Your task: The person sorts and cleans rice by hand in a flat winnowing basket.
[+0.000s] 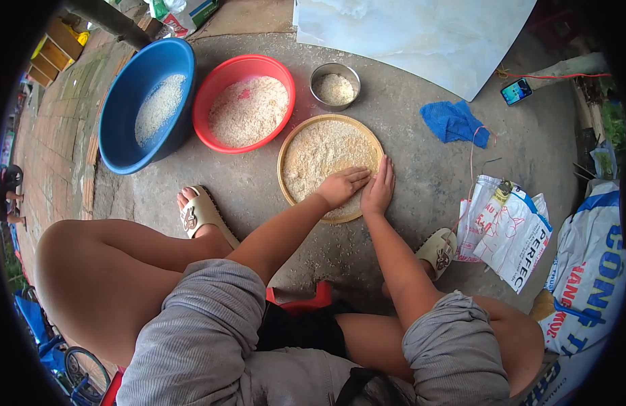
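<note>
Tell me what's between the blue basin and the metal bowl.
The red basin, holding pale grain, sits between the blue basin and the metal bowl, as the head view shows.

1 round woven tray [282, 170] in a tan, straw-like colour lies flat on the grey ground [258, 203], just beside a red basin [199, 125] and a metal bowl [357, 95]. A loose layer of small pale grain [319, 152] — cream-white with yellowish-tan patches — covers most of the tray's inside, its surface uneven. The 2 hands are at the tray's right side: the left hand [342, 187] lies palm down over the grain, fingers extended, and the right hand [378, 191] rests along the rim.
</note>
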Motion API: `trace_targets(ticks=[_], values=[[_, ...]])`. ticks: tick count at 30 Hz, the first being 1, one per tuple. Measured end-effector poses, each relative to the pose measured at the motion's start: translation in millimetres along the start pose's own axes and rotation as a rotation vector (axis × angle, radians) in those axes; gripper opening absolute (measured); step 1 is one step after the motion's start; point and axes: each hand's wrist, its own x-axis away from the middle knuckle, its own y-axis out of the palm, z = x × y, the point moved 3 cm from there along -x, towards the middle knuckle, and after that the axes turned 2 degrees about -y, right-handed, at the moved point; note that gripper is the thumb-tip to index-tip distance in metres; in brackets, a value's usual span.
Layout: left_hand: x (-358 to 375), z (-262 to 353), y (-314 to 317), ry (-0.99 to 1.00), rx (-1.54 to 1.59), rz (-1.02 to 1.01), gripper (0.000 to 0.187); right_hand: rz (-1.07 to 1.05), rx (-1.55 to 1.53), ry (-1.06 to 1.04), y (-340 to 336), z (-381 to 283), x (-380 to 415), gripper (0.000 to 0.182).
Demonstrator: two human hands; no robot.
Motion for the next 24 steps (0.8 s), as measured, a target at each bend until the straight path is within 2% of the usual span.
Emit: trace_targets(ticks=[4,8,10,14,16,17,19,20,22,23,24], values=[[8.9,-0.9,-10.8,0.082,-0.049,-0.039,0.036,0.009,0.026,-0.022,0.5,1.5,0.4,0.053],[7.4,-0.1,-13.9,0.066,-0.034,-0.064,0.032,0.017,0.066,-0.046,-1.5,-2.4,0.9,0.055],[6.9,-3.0,-16.3,-0.121,0.079,-0.014,0.025,0.029,0.064,-0.058,-1.4,-2.6,1.1,0.055],[6.1,-15.5,-19.5,-0.272,0.243,0.086,0.023,0.041,0.062,-0.062,-2.8,-4.7,2.2,0.056],[8.3,-27.6,-30.1,-0.614,0.477,0.331,0.017,0.043,0.076,-0.062,-2.2,-4.1,2.5,0.056],[4.4,-30.3,-33.9,-0.612,0.477,0.328,0.017,0.043,0.092,-0.064,-1.9,-3.6,2.5,0.055],[9.3,-53.1,-30.8,-1.159,0.939,0.573,0.013,0.046,0.09,-0.062,-3.1,-4.1,2.2,0.055],[6.8,-60.1,-33.2,-1.159,0.936,0.57,0.013,0.047,0.089,-0.065,-3.5,-4.7,2.2,0.055],[7.1,-74.4,-34.6,-1.26,1.293,0.78,0.011,0.042,0.083,-0.058,-2.9,-4.7,2.7,0.054],[4.3,-79.1,-35.7,-1.262,1.293,0.783,0.011,0.038,0.081,-0.055,-2.9,-4.7,2.4,0.054],[2.5,-82.0,-36.6,-1.35,1.39,0.849,0.012,0.036,0.08,-0.057,-2.4,-4.5,2.5,0.054]])
